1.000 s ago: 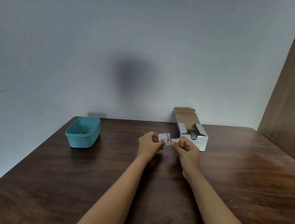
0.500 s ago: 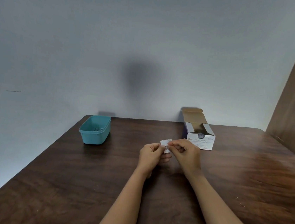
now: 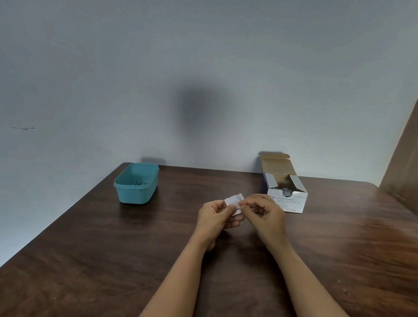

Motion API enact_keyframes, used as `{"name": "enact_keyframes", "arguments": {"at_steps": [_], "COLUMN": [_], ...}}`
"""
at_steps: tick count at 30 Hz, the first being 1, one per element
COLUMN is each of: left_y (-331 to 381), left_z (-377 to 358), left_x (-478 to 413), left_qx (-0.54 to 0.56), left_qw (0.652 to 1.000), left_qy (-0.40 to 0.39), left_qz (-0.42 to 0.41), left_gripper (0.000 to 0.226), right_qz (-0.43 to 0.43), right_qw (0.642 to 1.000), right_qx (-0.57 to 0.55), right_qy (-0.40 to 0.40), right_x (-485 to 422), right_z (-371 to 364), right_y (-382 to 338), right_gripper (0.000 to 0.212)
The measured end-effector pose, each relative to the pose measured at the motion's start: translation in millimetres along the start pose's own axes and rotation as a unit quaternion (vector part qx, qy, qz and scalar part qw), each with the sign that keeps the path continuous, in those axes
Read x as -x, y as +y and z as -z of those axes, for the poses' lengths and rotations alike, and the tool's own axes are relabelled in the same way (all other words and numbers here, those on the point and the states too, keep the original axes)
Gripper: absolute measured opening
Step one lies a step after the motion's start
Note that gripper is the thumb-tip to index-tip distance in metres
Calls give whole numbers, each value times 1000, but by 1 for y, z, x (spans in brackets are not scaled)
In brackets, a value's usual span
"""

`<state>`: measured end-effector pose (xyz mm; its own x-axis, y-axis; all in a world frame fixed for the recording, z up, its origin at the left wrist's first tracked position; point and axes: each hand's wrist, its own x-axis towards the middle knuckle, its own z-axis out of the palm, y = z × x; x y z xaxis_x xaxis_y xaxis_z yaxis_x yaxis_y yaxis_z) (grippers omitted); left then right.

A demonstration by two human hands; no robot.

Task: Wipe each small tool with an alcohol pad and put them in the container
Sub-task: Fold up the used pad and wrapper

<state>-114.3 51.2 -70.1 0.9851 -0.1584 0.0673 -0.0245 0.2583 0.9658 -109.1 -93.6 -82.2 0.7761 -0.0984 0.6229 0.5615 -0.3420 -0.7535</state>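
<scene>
Pinches a small white alcohol pad packet [image 3: 234,203] in the curled fingers of the left hand [image 3: 215,217] and nips its upper edge with thumb and forefinger of the right hand [image 3: 267,217], both raised just above the table [image 3: 112,264]. Looks ready to tear it open. Risks a ragged rip or a pad flung onto the tabletop if pulled too sharply, dirtying it before any wiping. Has the teal container [image 3: 134,194] well off to the left of the left hand, with something thin inside, too dim to name. Has the open swab box [image 3: 286,202] just beyond the right hand, near enough to knock with a hard jerk. Cannot tell where any unwiped tools lie.
</scene>
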Motion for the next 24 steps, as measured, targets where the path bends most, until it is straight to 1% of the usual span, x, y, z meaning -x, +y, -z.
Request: {"name": "enact_keyframes", "arguments": {"at_steps": [2,4,6,8,11,17,24], "left_y": [1,0,0,0,-1,0,2], "left_z": [0,0,0,-1,0,4,3], "left_x": [1,1,1,1,1,-1,0], "left_qx": [0,-1,-10,-20,-27,-21,-12], "left_qw": [1000,1000,1000,1000,999,999,998], "left_qy": [-4,-7,-10,-14,-21,-47,-64], "left_qz": [-6,-15,-19,-20,-19,-14,-8], "left_gripper": [15,13,17,18,18,19,11], "right_qz": [-84,-160,-197,-205,-202,-209,-207], "right_qw": [991,969,952,948,949,944,937], "right_qx": [-100,-190,-231,-234,-227,-244,-276], "right_qy": [0,-13,-38,-63,-78,-69,-45], "right_x": [-2,-3,-4,-4,-4,-4,-6], "right_z": [3,6,8,10,12,13,9], "right_y": [0,1,2,2,2,1,1], "right_gripper": [15,21,31,34,30,18,23]}}
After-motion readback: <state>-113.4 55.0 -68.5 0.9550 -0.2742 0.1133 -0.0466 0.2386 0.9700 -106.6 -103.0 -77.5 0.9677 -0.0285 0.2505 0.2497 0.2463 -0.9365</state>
